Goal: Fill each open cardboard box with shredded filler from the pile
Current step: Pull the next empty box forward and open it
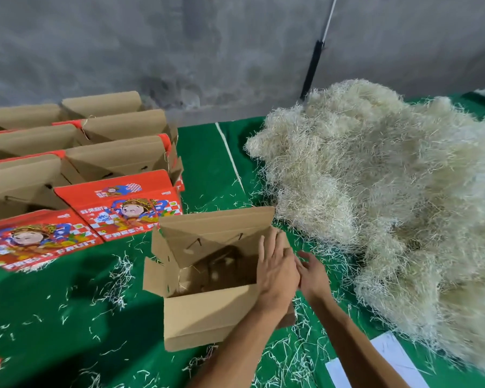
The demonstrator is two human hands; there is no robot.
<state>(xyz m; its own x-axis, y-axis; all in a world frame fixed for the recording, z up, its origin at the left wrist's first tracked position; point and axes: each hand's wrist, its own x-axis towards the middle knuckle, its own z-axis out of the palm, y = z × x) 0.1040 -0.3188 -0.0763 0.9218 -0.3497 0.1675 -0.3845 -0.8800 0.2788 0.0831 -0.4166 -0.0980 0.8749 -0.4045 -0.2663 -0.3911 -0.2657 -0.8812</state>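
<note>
An open cardboard box (205, 312) stands on the green cloth in front of me, flaps up, with only a few strands inside. My left hand (277, 271) lies flat with straight fingers on the box's right flap. Just to the right of the box, my right hand (312, 275) is open, fingers relaxed, holding nothing. A big pale pile of shredded filler (375, 197) covers the right side of the table, close to my right hand.
Several open boxes (115, 161) stand in rows at the back left, with red printed boxes (123, 208) in front of them. Loose strands litter the green cloth (67, 303). White paper sheets (389, 357) lie near the front right. A grey wall rises behind.
</note>
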